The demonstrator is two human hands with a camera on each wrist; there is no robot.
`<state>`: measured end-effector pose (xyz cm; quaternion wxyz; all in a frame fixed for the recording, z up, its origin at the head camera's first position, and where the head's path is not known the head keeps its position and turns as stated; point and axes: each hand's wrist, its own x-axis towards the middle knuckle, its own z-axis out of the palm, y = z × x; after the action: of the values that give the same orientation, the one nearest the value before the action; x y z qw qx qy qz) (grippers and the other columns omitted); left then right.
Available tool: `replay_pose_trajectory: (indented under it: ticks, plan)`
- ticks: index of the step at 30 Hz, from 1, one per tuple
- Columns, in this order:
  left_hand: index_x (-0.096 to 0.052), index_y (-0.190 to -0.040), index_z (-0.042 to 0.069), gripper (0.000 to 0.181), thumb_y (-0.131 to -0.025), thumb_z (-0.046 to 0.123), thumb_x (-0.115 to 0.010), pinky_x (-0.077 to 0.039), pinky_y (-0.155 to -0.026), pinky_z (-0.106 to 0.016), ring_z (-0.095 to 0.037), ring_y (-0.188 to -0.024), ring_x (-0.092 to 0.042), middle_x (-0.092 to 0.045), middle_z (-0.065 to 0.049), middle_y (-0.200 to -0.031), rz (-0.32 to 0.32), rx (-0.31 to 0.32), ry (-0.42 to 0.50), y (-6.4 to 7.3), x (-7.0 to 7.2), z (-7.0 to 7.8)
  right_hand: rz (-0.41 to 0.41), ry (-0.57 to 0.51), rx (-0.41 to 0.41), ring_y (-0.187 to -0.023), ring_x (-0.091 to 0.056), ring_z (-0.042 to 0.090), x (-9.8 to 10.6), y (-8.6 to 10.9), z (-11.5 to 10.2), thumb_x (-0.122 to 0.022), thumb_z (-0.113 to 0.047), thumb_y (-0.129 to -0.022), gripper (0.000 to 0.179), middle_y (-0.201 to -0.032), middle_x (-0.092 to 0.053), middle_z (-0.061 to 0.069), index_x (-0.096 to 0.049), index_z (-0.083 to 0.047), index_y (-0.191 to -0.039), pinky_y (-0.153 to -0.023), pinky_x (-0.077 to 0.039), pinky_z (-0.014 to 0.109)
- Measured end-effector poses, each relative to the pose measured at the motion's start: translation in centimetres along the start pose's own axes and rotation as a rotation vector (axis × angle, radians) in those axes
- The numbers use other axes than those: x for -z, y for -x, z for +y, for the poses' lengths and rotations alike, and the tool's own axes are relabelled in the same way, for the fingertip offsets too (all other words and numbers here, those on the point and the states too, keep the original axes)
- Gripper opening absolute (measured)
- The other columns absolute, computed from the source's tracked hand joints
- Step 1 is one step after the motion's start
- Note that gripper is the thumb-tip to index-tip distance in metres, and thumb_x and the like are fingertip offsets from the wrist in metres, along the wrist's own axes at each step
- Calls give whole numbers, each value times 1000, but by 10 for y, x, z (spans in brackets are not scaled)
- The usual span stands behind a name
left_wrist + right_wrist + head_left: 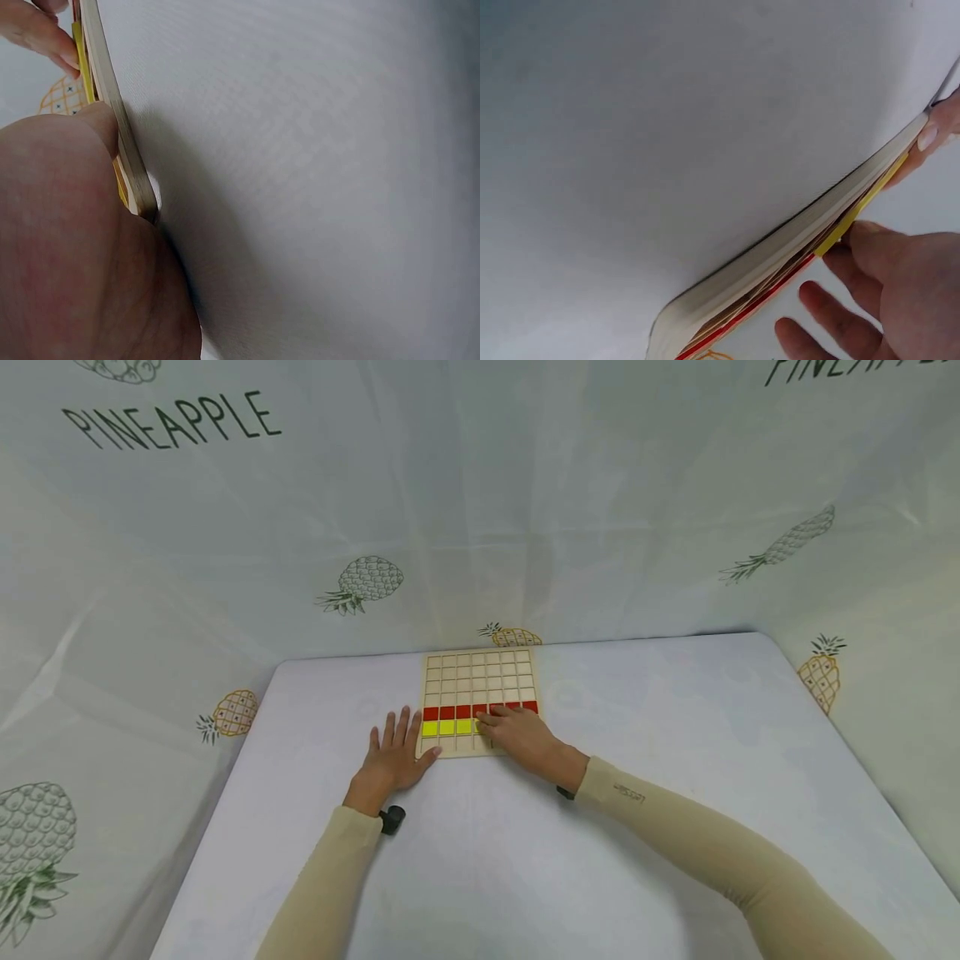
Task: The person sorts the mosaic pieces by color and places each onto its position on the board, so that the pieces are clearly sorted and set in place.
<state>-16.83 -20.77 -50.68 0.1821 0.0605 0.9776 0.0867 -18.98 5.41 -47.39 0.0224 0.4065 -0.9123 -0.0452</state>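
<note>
A pale wooden grid board (480, 673) lies flat at the far side of the table. One row of its squares holds red tiles (447, 712), and the row nearer me starts with yellow tiles (447, 727) from the left. My left hand (392, 762) lies flat with fingers spread beside the board's left edge, its thumb (103, 124) over the near corner. My right hand (525, 739) reaches over the board from the right. Its thumb and index finger pinch a yellow tile (832, 238) in the yellow row, while the other fingers are spread over the red row.
The white tabletop (480, 860) spreads around the board. Behind it hangs a pale curtain (600, 527) printed with pineapples, close to the table's far edge. More of the same cloth (112, 652) stands along the left and right sides.
</note>
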Motion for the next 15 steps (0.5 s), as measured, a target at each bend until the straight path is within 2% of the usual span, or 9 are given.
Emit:
replay_pose_trajectory:
  ticks: [5, 15]
  plan:
    - [0, -170, 6, 88, -110, 57, -39, 4, -128, -64, -43, -163, 9, 7, -20, -177, 2, 4, 2, 1, 1, 1, -25, -1, 39, -146, -52, 30, -1, 4, 6, -75, -3, -97, 55, -156, -58, 5, -63, -13, -149, -110, -52, 45]
    - [0, -170, 5, 88, -110, 57, -38, 2, -128, -66, -44, -162, 8, 7, -21, -177, 8, -5, -6, 2, 0, 2, 0, -14, 122, -149, -48, 32, -3, 12, 13, -73, -4, -99, 58, -160, -53, 9, -56, -9, -154, -115, -47, 47]
